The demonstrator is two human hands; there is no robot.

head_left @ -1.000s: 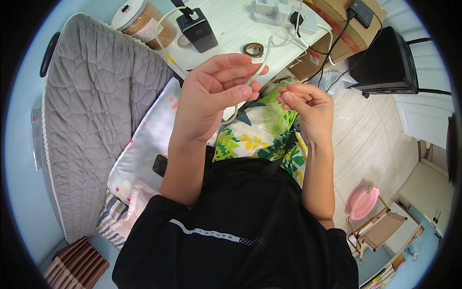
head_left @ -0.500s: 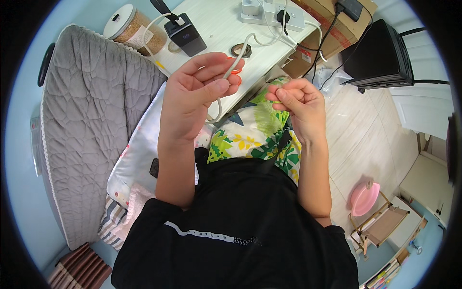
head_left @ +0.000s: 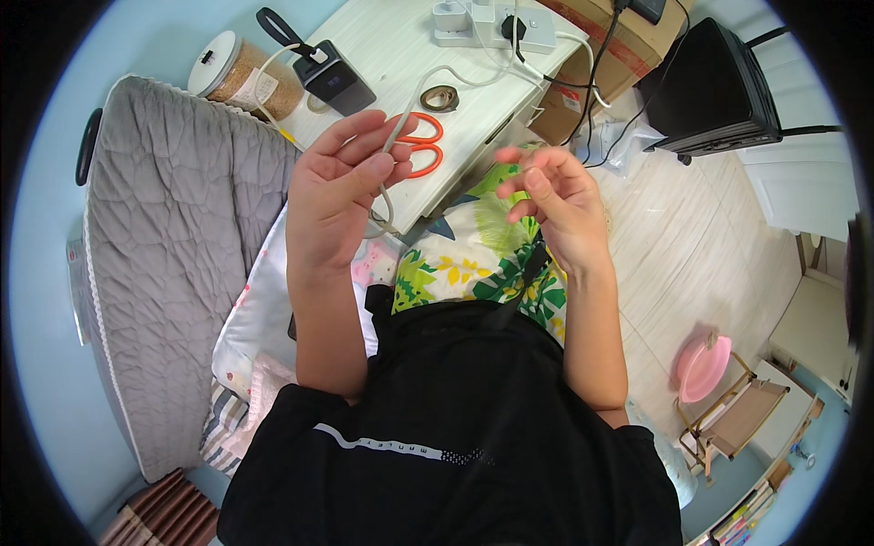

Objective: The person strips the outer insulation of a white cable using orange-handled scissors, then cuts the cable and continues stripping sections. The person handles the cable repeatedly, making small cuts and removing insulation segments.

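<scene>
My left hand (head_left: 341,187) is closed on a white cable (head_left: 391,136), pinched between thumb and fingers above the near edge of the white table. The cable runs up across the table and droops in a loop below the hand. Just behind my left fingers lie the orange handles of a pair of scissors (head_left: 437,162); their blades are hidden. My right hand (head_left: 564,205) hovers over my patterned trousers (head_left: 482,232), fingers bent and apart, with nothing visible in it. Beyond the scissors is a dark roll of tape (head_left: 440,98).
A black power bank (head_left: 337,86) with a strap and a plugged-in cable stands on the table (head_left: 391,50) beside a clear jar (head_left: 259,82). A white power strip (head_left: 537,32) sits at the back. A cardboard box (head_left: 610,45) and black suitcase (head_left: 710,91) are to the right.
My right fingers have parted from a pinch on a thin yellow-green bit, which no longer shows. My left hand, still on the cable, has shifted slightly left, uncovering more of the scissors' handles.
</scene>
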